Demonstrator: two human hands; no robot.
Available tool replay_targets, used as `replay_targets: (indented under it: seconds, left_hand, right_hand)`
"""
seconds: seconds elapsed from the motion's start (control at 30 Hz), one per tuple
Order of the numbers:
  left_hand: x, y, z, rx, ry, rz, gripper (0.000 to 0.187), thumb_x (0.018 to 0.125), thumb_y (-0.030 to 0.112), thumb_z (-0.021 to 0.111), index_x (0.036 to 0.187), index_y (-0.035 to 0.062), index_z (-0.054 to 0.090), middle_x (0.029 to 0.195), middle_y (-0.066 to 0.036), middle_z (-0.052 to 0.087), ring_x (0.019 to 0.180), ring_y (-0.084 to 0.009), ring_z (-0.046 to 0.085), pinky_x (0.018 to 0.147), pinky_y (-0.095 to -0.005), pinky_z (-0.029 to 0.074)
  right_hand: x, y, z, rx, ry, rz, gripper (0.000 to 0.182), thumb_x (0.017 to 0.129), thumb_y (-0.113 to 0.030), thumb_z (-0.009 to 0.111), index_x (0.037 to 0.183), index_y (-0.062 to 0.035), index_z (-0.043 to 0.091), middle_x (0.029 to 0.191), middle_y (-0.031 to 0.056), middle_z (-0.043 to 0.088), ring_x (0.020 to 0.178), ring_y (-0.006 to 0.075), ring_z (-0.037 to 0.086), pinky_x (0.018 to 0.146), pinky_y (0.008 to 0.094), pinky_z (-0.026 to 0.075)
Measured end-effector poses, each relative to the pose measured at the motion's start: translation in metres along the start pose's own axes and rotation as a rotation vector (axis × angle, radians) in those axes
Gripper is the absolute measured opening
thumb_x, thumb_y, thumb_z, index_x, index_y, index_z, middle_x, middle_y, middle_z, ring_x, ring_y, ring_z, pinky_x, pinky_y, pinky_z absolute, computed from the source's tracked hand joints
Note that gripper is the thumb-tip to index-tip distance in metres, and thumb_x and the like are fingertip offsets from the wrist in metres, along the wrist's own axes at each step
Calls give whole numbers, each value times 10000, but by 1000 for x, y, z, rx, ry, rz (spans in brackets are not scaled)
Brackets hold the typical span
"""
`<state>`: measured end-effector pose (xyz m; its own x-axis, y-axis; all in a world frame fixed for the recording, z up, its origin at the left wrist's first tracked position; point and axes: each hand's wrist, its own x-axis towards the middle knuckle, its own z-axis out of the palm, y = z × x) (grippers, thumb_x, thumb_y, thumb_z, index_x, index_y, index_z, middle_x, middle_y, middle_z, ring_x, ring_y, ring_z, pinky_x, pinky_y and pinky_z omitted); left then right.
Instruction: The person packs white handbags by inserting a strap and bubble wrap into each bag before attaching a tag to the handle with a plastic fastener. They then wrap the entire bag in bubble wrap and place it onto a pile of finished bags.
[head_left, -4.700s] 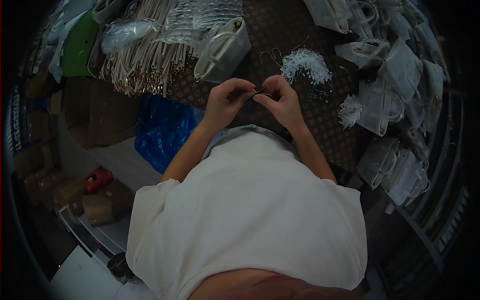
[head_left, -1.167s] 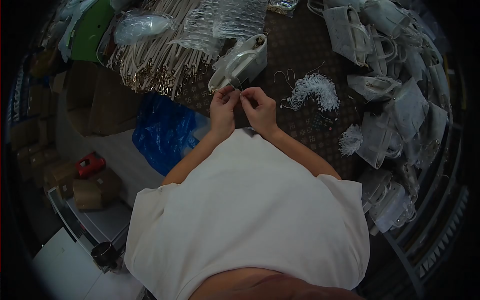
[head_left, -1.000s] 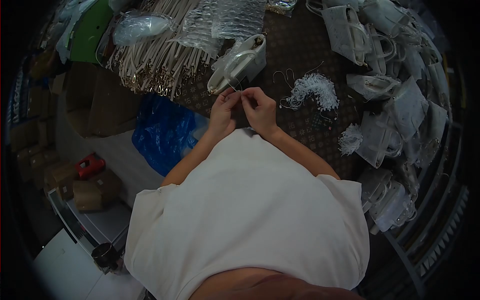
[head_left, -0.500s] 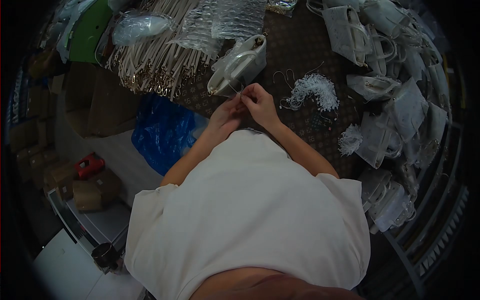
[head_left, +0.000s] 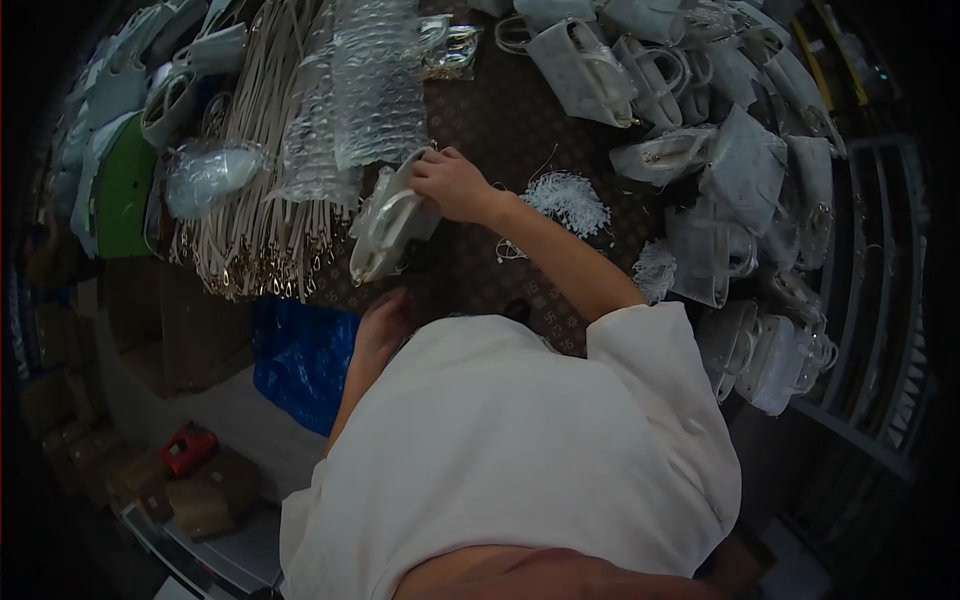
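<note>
A small white handbag [head_left: 385, 225] with looped handles lies tilted on the brown patterned table in front of me. My right hand [head_left: 452, 184] reaches over its far end, the fingers curled round the bag's edge near the top. My left hand [head_left: 388, 318] is low at the near table edge, just below the bag and apart from it. It is dark and blurred, so its fingers do not show clearly. Beyond my right forearm lies a heap of white string tags [head_left: 570, 203], with a few loose loops beside it.
Many pale straps with gold clasps [head_left: 255, 230] lie left, partly under bubble wrap [head_left: 375, 85]. White handbags [head_left: 745, 165] are piled along the right. A blue plastic bag [head_left: 300, 360] hangs near the left table edge beside a cardboard box [head_left: 180, 325]. Clear packets [head_left: 447, 48] lie at the back.
My hands have parted from their pinch at the near side of the handbag. The right one has moved to the bag's far end; the left has dropped back. The view has shifted.
</note>
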<state>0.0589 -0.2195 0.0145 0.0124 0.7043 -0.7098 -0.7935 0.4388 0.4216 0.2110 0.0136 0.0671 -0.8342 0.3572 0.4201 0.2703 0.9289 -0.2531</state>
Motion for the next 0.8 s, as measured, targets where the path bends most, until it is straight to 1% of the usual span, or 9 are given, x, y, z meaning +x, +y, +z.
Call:
replay_targets:
  seconds: [0.17, 0.23, 0.37, 0.43, 0.5, 0.6, 0.67, 0.73, 0.8]
  left_hand:
    - [11, 11, -14, -48, -43, 8, 150, 836, 102, 563, 978, 52, 560, 887, -73, 595, 814, -187, 558, 728, -312, 446]
    - [13, 12, -6, -67, -51, -15, 139, 838, 103, 561, 968, 53, 561, 876, -68, 592, 813, -187, 557, 733, -312, 449]
    - [7, 25, 11, 1, 137, 18, 123, 847, 113, 554, 957, 57, 563, 879, -64, 588, 820, -179, 556, 749, -303, 464]
    - [13, 28, 12, 7, 153, 8, 122, 851, 116, 553, 958, 58, 563, 881, -64, 586, 822, -176, 555, 754, -299, 469]
    - [19, 30, 10, 23, 196, 16, 126, 853, 113, 552, 965, 57, 563, 884, -68, 586, 825, -171, 555, 744, -298, 476]
    - [24, 38, 18, 66, 182, 52, 135, 856, 120, 552, 975, 58, 563, 886, -66, 590, 830, -164, 554, 732, -289, 476]
    - [27, 54, 33, 221, 226, 112, 155, 858, 134, 555, 990, 54, 560, 887, -55, 595, 810, -150, 557, 720, -274, 473]
    - [34, 71, 41, 360, 202, 225, 158, 860, 135, 553, 988, 44, 563, 887, -39, 596, 797, -121, 556, 698, -250, 464]
    - [47, 91, 42, 476, 202, 371, 146, 856, 125, 553, 970, 36, 570, 867, -34, 599, 780, -110, 558, 683, -242, 458]
  right_hand:
    - [0, -5, -16, 121, -30, -6, 215, 595, -237, 710, 711, -126, 567, 753, 0, 537, 805, 194, 546, 744, 342, 384]
    - [-1, 5, -51, 125, 111, 284, 218, 623, -251, 720, 740, -113, 597, 765, 20, 552, 744, 196, 559, 658, 324, 415]
    - [-30, 70, -159, 491, 349, 858, 311, 714, -321, 720, 800, -32, 643, 728, 11, 604, 577, 98, 527, 517, 241, 406]
    - [-50, 101, -208, 691, 666, 1160, 364, 734, -305, 713, 848, 27, 616, 771, 52, 613, 640, 116, 557, 583, 248, 440]
    - [-95, 160, -247, 874, 985, 1111, 395, 792, -248, 665, 1038, 38, 547, 945, 89, 599, 839, 187, 573, 749, 307, 452]
    - [-135, 219, -311, 987, 1376, 1148, 420, 859, -261, 582, 1153, 28, 504, 1026, 63, 590, 948, 183, 557, 815, 340, 450]
    - [-188, 269, -348, 917, 1366, 1239, 594, 820, -386, 604, 1185, 63, 470, 1194, 150, 505, 1113, 273, 469, 936, 382, 386]
    - [-207, 281, -359, 529, 1341, 1397, 672, 833, -433, 558, 1221, 95, 408, 1214, 165, 493, 1058, 295, 511, 948, 360, 372]
    - [-218, 283, -354, 497, 1271, 1445, 647, 822, -415, 571, 1191, 96, 429, 1185, 164, 506, 1037, 288, 518, 924, 357, 382]
